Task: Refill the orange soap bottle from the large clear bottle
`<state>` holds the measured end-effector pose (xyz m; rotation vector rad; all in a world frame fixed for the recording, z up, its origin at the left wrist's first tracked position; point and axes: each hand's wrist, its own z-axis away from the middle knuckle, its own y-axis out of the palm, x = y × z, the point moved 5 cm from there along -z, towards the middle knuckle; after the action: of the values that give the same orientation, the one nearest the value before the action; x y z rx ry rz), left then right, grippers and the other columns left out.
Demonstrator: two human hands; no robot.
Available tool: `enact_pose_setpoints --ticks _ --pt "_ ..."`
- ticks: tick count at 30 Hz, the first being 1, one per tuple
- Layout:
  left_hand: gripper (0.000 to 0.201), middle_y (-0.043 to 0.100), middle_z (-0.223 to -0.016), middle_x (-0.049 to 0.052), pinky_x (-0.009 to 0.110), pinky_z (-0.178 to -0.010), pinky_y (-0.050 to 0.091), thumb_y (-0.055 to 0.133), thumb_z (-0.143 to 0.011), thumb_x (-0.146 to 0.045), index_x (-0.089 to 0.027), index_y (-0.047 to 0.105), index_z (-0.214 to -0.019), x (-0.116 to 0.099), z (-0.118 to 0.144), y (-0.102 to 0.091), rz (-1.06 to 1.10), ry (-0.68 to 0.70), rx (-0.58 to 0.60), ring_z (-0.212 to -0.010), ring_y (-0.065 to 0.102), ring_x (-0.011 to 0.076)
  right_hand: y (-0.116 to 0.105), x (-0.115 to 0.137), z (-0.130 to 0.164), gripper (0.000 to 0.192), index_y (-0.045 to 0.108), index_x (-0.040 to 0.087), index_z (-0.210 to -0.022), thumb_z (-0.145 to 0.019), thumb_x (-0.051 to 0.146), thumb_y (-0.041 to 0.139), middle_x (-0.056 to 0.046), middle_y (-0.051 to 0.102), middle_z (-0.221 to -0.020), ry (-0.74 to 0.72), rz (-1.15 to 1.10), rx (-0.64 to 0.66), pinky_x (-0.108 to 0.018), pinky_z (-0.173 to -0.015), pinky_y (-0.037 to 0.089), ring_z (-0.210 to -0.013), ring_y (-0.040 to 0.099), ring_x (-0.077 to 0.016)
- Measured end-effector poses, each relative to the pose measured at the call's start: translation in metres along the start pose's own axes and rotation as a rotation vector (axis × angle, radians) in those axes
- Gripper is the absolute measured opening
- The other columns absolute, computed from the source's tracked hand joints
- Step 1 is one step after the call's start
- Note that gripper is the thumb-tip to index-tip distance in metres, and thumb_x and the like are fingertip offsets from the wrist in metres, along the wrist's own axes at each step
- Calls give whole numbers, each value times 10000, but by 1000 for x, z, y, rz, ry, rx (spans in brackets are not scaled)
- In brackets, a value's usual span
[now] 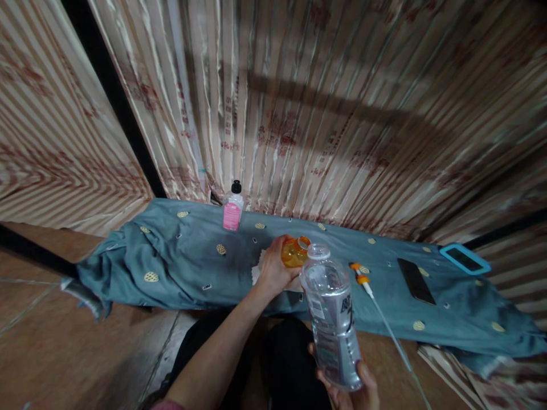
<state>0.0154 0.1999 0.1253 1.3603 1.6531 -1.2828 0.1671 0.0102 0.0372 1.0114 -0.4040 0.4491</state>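
While the left hand (273, 267) grips a small orange bottle (294, 252) with its fingers wrapped around the body, the right hand (350, 384) holds a clear plastic water bottle (331, 316) from underneath, fingers closed around its base. The water bottle is uncapped and tilted, with its open neck leaning toward the orange bottle and standing just beside the orange bottle's open rim. The orange bottle sits low over a blue-grey patterned cloth (179, 267), which serves as the reference surface. A white tissue (258, 273) lies on the cloth directly under the left hand. Beyond the orange bottle, near the far edge of the cloth, a small bottle with a pink label and black cap (233, 207) stands upright. To the right of the orange bottle, an orange pump cap with a long clear tube (376, 299) lies on the cloth, the tube running off the near edge. Farther right, a black phone (416, 281) lies flat, and a device in a blue case (465, 259) rests at the far right edge. A striped curtain (325, 108) hangs behind the cloth.
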Motion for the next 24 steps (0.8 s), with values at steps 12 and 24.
enact_pose_setpoints --ticks 12,24 --pt "559 615 -1058 60 373 -861 474 747 -582 -204 -195 494 -1080 0 0 4 -8 63 -46 -976 604 233 9 8 14 365 712 284 -916 -570 376 782 -152 751 -882 -29 22 -70 -394 -613 585 -813 698 -340" --pt "541 601 -1027 52 385 -853 462 745 -612 -253 -204 493 -1088 2 1 5 -66 102 -73 -970 586 239 11 13 25 895 326 326 -1328 -566 365 794 -184 736 -929 -7 -29 -166 -435 -569 592 -826 687 -389"
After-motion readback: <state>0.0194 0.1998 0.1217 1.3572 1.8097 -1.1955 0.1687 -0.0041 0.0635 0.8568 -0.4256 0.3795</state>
